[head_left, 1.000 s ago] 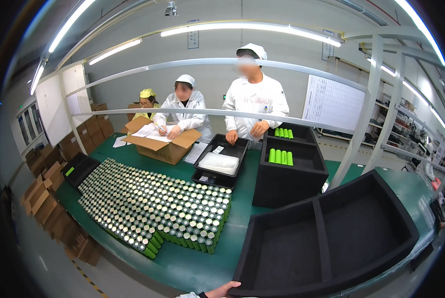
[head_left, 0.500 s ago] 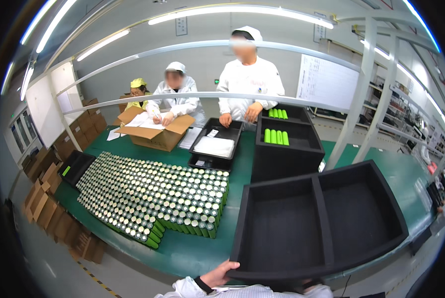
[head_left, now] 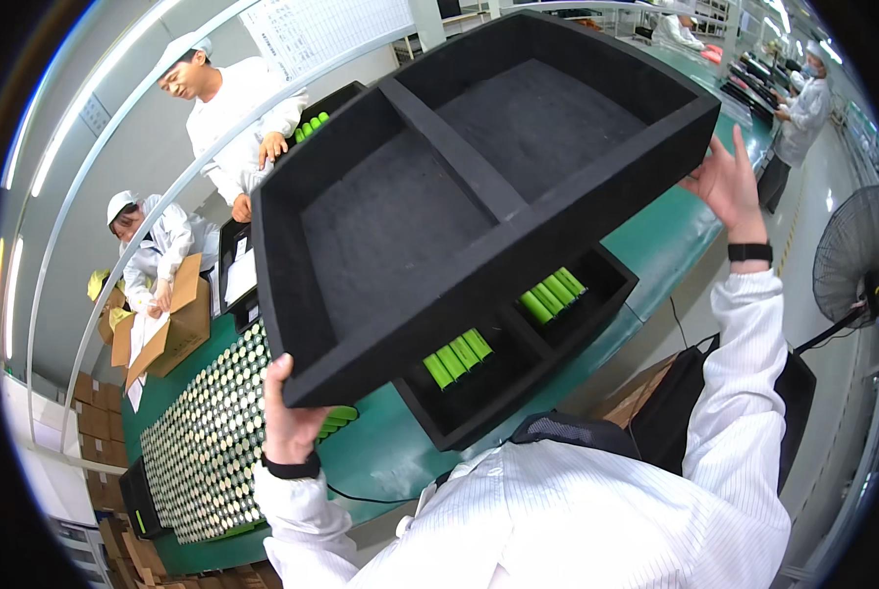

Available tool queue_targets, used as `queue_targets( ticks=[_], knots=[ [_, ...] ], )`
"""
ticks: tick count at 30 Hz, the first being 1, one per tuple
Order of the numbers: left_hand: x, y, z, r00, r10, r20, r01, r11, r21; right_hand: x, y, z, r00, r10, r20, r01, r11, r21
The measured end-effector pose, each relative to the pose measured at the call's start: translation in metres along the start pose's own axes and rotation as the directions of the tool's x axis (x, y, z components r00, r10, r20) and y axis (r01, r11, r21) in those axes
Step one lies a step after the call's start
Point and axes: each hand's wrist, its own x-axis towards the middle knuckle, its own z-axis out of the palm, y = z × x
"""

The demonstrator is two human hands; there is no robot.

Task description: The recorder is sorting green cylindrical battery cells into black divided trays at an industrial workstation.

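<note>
A large black tray (head_left: 498, 257) with two compartments is held up and tilted between my hands; its compartments hold nothing. My left hand (head_left: 292, 417) grips its near left corner, thumb up along the side. My right hand (head_left: 726, 188) bears on its right end, one finger stretched up and the others partly hidden. Below it on the table stands another black tray (head_left: 447, 414), partly covered from view. In each of its compartments lies a row of green cylindrical battery cells (head_left: 459, 359). More green cells (head_left: 337, 422) lie just past my left hand.
Upright cells (head_left: 209, 447) cover the left of the green table (head_left: 375, 461). Beyond stand a cardboard box (head_left: 186, 324) and another black tray with cells (head_left: 312, 126), near two co-workers. A fan (head_left: 852, 255) stands at right. A dark chair (head_left: 788, 393) is beside me.
The held tray has been raised and tilted, and the tray with cells beneath it has come into sight. My right hand now shows at its right end. The view has turned right.
</note>
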Motion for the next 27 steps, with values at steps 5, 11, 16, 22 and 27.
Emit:
queue_targets(
  ticks=[5, 11, 16, 22, 27],
  knots=[
    [-0.013, 0.028, 0.025, 0.999, 0.018, 0.03, -0.02, 0.996, 0.091, 0.006, -0.031, -0.011, 0.989, 0.093, -0.111, -0.114, 0.971, -0.208],
    [-0.033, 0.015, 0.017, 0.995, -0.007, 0.096, 0.003, 0.999, 0.05, 0.01, -0.022, -0.016, 0.972, 0.199, -0.124, -0.23, 0.91, -0.345],
    [-0.036, -0.016, 0.008, 0.996, -0.087, -0.037, 0.089, 0.994, 0.058, 0.022, 0.022, -0.031, 0.939, 0.311, -0.149, -0.345, 0.828, -0.441],
    [-0.042, -0.067, -0.013, 0.981, -0.148, -0.129, 0.154, 0.987, 0.042, 0.011, 0.087, -0.07, 0.918, 0.389, -0.075, -0.395, 0.886, -0.244],
    [-0.028, -0.057, -0.025, 0.969, -0.16, -0.187, 0.172, 0.984, 0.052, 0.021, 0.084, -0.038, 0.928, 0.349, -0.13, -0.372, 0.881, -0.293]
  ],
)
